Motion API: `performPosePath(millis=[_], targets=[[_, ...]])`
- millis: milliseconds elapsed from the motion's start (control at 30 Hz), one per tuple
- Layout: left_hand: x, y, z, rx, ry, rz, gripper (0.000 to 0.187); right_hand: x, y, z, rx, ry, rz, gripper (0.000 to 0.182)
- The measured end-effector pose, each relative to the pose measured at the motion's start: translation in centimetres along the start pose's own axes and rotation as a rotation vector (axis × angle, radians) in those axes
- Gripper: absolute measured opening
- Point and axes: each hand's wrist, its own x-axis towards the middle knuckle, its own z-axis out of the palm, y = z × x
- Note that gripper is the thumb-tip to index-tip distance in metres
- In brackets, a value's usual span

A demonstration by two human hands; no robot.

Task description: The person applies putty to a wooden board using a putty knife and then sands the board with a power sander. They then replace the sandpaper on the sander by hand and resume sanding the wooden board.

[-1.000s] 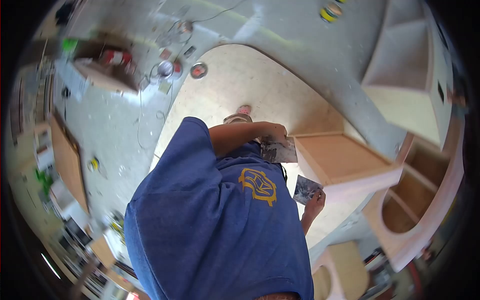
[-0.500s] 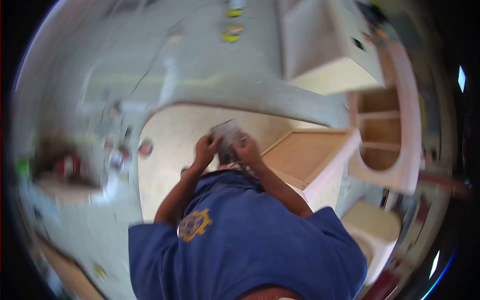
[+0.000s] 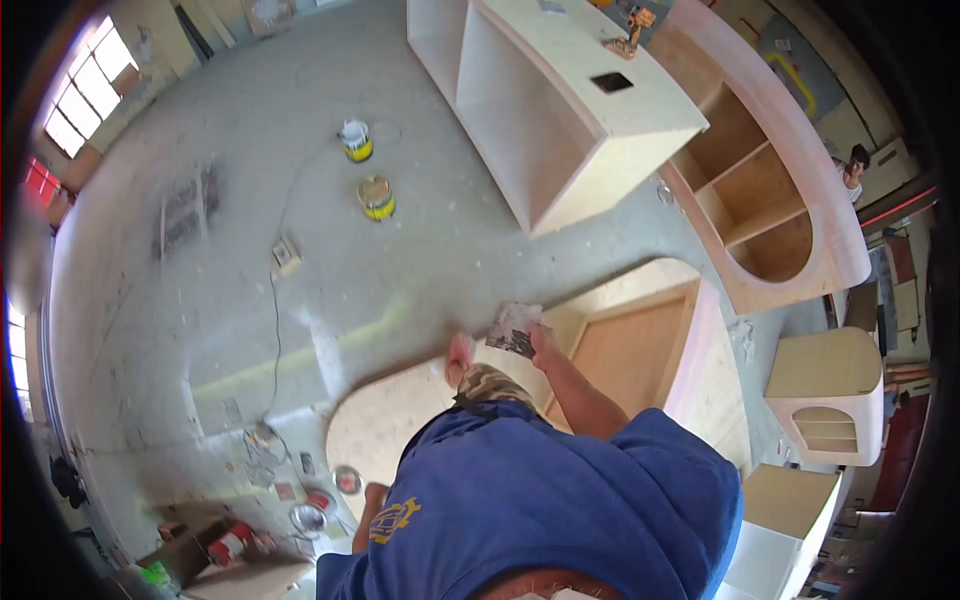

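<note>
My right hand [image 3: 544, 346] is closed on the edge of a small flat sheet [image 3: 515, 328], pale and smeared on top, dark and streaked below, like worn sandpaper. The sheet is over the far edge of a large curved wooden panel piece [image 3: 380, 405]. My left hand [image 3: 459, 358], blurred, is apart from the sheet, near my camouflage-clad leg [image 3: 495, 385]; the shirt hides most of that forearm. Close to my right arm rises a framed wooden recess [image 3: 630, 345] with pinkish smears along its side.
A white cabinet [image 3: 570, 190] carries a drill [image 3: 632, 32]; beside it stands a curved shelf unit [image 3: 745, 250]. Two yellow-banded cans [image 3: 376, 198] and a cord [image 3: 277, 340] are on the floor. A tin [image 3: 347, 480] sits on the panel's left end. Far right, a person [image 3: 853, 172] is visible.
Both hands were on the sheet; now my left hand has come off it and only the right holds it. My view has swung round, so the cabinets and cans sit elsewhere in frame.
</note>
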Motion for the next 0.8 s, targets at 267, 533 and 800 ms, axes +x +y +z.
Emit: performPosePath(millis=[267,533,800], targets=[[14.5,9.0,-10.9,-0.618,0.444,-0.553,0.048,22.7,-14.5,-3.2,0.510,0.421,0.884,0.020],[30.7,13.4,-20.7,-0.747,0.236,-0.323,0.055,37.5,-17.2,-2.5,0.816,0.437,0.712,0.021],[57.1,16.0,-36.9,-0.742,-0.087,-0.033,0.057,60.3,-16.5,-12.3,0.774,0.697,0.279,0.027]])
